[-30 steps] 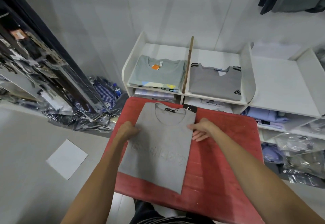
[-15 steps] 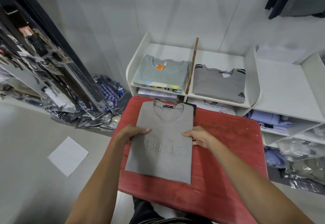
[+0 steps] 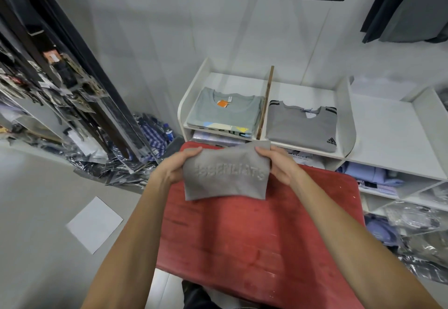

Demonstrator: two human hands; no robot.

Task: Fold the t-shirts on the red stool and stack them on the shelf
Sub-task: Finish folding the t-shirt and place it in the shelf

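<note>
A grey t-shirt with raised lettering hangs folded over in the air above the far part of the red stool. My left hand grips its left edge and my right hand grips its right edge, thumbs on the near side. Behind the stool stands the white shelf. Its left compartment holds a stack topped by a grey-green t-shirt with an orange tag. Its middle compartment holds a folded grey t-shirt with black stripes.
The right shelf compartment shows bare white board. Lower shelves hold bagged blue shirts. Plastic-wrapped garments lie on the floor at left under a dark rack. A white paper sheet lies on the floor. Dark clothes hang top right.
The grey t-shirt lay flat on the stool with my hands at its sides. Now both hands have lifted it at the middle, so it hangs doubled over above the stool.
</note>
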